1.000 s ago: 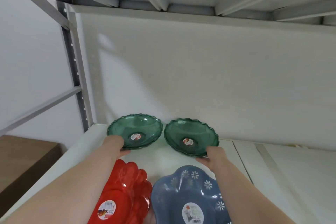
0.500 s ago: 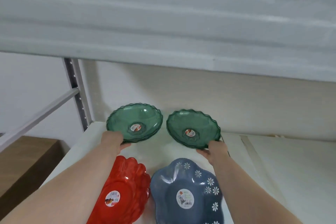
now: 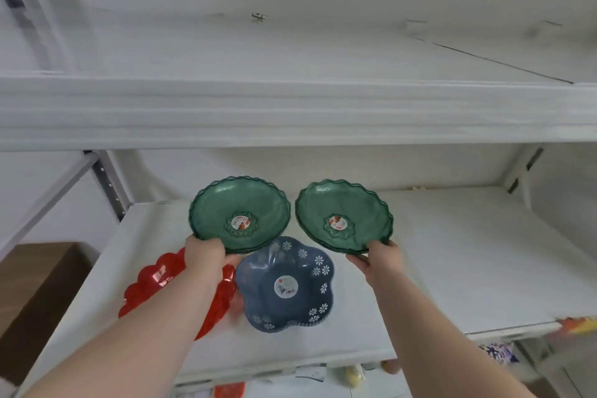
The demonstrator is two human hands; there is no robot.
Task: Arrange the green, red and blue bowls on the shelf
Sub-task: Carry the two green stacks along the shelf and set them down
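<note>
While both hands grip a green bowl each, red & blue bowls sit on the lower shelf.

Left hand [image 3: 206,254] pinches near rim of left green bowl [image 3: 239,213], fingers curled under, thumb on top; right hand [image 3: 381,257] holds near rim of right green bowl [image 3: 344,216] same way; both bowls tilted toward camera, side by side, close but apart, each w/ round sticker at centre; left one looks like a stack, can't tell how many; red bowl [image 3: 155,281] partly hidden under left forearm, just beside blue bowl [image 3: 286,284] w/ white flowers; both rest near front of white lower shelf [image 3: 468,262]; upper shelf [image 3: 290,113] above; brown box [image 3: 35,294] at left, off the shelf.
</note>
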